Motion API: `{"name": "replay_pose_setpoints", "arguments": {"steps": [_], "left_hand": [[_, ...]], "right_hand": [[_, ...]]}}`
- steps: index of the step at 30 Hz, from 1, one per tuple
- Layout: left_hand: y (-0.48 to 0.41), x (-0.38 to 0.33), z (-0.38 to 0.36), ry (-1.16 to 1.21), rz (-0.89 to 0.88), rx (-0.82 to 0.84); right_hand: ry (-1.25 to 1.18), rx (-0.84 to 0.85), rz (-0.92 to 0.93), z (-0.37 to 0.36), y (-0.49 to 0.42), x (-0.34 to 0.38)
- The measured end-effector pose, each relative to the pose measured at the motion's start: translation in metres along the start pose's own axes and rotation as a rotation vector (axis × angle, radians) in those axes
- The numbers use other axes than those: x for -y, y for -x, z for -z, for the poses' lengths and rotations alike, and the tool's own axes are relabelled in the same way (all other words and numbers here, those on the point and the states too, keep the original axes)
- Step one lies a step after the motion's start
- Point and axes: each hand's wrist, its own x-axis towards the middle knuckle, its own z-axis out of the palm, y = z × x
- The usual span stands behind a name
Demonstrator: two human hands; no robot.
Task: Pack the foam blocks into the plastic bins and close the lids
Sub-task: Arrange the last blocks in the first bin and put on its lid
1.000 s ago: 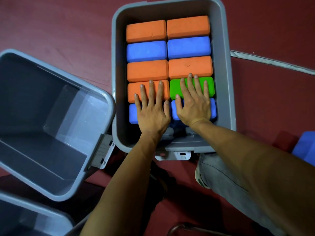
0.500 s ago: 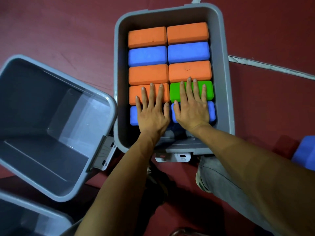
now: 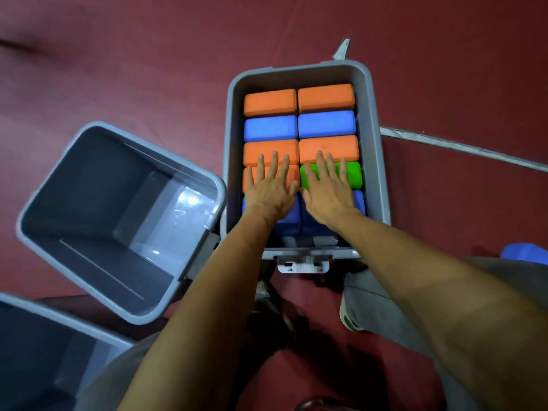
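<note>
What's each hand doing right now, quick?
Left hand: open, flat on an orange block.
Right hand: open, flat on the green block.

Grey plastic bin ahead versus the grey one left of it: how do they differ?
The grey plastic bin ahead is packed with orange, blue and green foam blocks; the left grey plastic bin holds none. The bin ahead lies square in view, the left one skewed. Both are lidless.

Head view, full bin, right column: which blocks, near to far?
near blue block → green block → orange block → far blue block → far orange block
</note>
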Motion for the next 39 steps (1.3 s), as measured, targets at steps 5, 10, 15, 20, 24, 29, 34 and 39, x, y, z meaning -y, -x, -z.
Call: {"name": "replay_pose_setpoints", "arguments": {"steps": [5, 10, 15, 20, 24, 29, 34, 39], "left_hand": [[0.042, 0.006, 0.048, -0.017, -0.005, 0.047], [0.112, 0.029, 0.085, -0.03, 0.063, 0.008], [0.189, 0.068, 0.12, -0.031, 0.156, -0.077], [0.262, 0.106, 0.141, -0.032, 0.235, -0.131], [0.316, 0.138, 0.149, -0.008, 0.3, -0.194], [0.392, 0.179, 0.136, 0.05, 0.413, -0.265], [0.491, 0.218, 0.082, 0.167, 0.538, -0.284], [0.592, 0.265, -0.007, 0.291, 0.763, -0.265]], "right_hand": [[0.049, 0.069, 0.028, 0.059, 0.027, 0.022], [0.102, 0.043, 0.129, 0.114, 0.065, 0.063], [0.106, 0.018, 0.227, 0.164, 0.103, 0.124], [0.12, -0.035, 0.352, 0.2, 0.144, 0.195], [0.162, -0.065, 0.445, 0.219, 0.177, 0.247], [0.209, -0.092, 0.558, 0.223, 0.223, 0.308], [0.21, -0.041, 0.707, 0.193, 0.288, 0.38], [0.25, 0.081, 0.881, 0.128, 0.367, 0.457]]}}
